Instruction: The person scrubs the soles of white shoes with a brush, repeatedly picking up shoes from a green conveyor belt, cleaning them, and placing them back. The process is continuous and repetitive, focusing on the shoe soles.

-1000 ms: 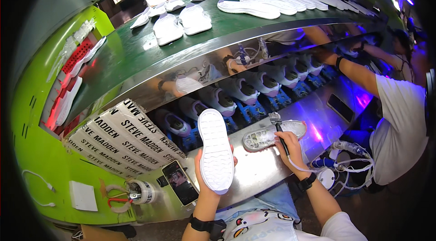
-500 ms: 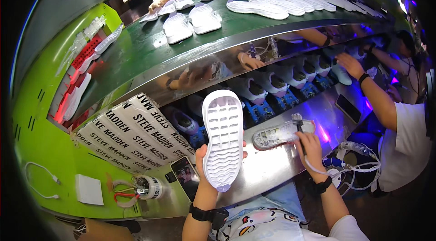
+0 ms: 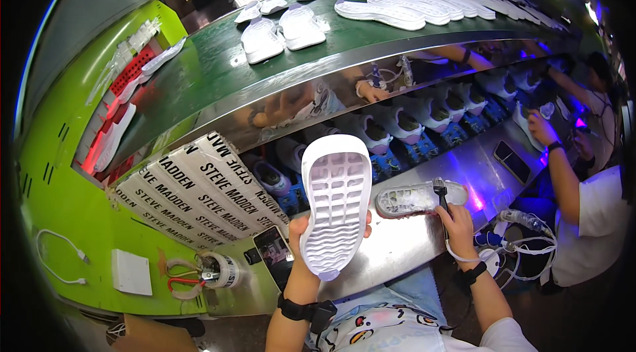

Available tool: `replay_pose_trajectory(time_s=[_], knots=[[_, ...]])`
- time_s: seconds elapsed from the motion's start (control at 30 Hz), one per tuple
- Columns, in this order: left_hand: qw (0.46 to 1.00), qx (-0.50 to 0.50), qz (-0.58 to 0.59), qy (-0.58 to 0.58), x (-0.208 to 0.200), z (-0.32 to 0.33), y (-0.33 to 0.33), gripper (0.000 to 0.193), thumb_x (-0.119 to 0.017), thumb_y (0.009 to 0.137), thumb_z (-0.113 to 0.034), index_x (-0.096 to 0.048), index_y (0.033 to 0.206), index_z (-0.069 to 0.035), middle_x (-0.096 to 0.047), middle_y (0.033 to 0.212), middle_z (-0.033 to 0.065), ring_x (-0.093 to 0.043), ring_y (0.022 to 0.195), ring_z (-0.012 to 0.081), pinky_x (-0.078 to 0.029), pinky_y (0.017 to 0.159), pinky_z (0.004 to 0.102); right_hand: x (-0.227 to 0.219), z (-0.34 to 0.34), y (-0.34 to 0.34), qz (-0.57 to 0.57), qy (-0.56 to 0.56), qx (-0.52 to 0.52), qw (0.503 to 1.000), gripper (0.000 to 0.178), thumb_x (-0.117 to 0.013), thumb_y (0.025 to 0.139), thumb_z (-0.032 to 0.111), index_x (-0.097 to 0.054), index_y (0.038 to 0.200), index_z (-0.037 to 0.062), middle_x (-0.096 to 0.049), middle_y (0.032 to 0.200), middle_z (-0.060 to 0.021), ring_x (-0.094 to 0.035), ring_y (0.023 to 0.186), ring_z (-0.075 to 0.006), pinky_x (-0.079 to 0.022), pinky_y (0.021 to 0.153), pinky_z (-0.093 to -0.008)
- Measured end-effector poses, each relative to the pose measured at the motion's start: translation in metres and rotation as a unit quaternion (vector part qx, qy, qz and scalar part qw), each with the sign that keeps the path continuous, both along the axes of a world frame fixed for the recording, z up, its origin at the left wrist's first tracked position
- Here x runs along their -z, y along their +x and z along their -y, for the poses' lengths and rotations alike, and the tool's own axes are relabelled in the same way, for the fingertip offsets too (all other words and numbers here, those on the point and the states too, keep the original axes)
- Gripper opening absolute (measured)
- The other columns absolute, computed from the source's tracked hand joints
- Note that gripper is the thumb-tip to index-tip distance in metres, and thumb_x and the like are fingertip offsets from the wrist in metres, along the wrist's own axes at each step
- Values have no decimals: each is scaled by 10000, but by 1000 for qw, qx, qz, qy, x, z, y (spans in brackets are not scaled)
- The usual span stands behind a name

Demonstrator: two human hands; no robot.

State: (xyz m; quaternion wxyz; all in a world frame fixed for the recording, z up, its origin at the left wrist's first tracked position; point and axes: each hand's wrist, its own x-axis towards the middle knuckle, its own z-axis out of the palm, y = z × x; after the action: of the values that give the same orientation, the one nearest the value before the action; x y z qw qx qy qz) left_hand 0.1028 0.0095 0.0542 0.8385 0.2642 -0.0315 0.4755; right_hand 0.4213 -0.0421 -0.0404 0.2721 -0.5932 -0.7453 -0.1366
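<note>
Presently holding a white shoe sole (image 3: 336, 216) above the metal bench (image 3: 391, 246), toward its front edge, in the left hand (image 3: 299, 236), with thumb on one side and fingertips hooked round the other, spread to the sole's width; cannot see the palm behind. With the right hand (image 3: 457, 225), gripping a black-handled brush (image 3: 440, 189) in closed, curled fingers, over the right part of a translucent sole-shaped piece (image 3: 404, 199) near the bench's far edge; cannot tell whether touching it. Lying at the bench's left end, a phone (image 3: 272, 250). Lined up beyond the far edge, pale shoes (image 3: 405, 134) on blue supports (image 3: 422, 147).
</note>
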Motion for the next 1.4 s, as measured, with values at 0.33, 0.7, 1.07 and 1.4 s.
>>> replay_pose_trajectory(time_s=[0.33, 0.7, 1.07, 1.4], knots=[[998, -9, 13, -57, 0, -4, 3, 805, -650, 757, -448, -404, 1407, -42, -502, 1312, 237, -516, 1040, 357, -432, 835, 462, -97, 23, -45, -338, 5, -45, 940, 220, -566, 871, 58, -673, 1055, 0, -624, 830, -122, -586, 758, -239, -443, 682, -312], [1000, -16, -17, 10, -11, -11, 17, 844, -636, 730, -441, -377, 1410, -14, -484, 1312, 246, -531, 1027, 352, -445, 823, 464, -128, 42, -122, -185, -4, -389, 902, 311, -668, 705, 43, -701, 1012, 2, -528, 606, -9, -494, 493, -143, -417, 432, -275], [994, -37, -103, 24, -10, -9, 19, 925, -629, 662, -534, -421, 1364, 31, -532, 1232, 243, -572, 936, 338, -448, 787, 438, -148, 44, -95, -209, -58, -400, 890, 213, -604, 745, 39, -731, 914, 11, -531, 546, -25, -511, 450, -153, -417, 413, -295], [1000, 14, 7, -8, -82, -16, -9, 667, -462, 882, -369, -362, 1408, 29, -489, 1285, 309, -589, 989, 426, -508, 769, 589, -155, 53, -59, -357, -53, -307, 881, 437, -454, 922, 317, -724, 739, 26, -614, 526, -62, -596, 448, -175, -452, 452, -267]])
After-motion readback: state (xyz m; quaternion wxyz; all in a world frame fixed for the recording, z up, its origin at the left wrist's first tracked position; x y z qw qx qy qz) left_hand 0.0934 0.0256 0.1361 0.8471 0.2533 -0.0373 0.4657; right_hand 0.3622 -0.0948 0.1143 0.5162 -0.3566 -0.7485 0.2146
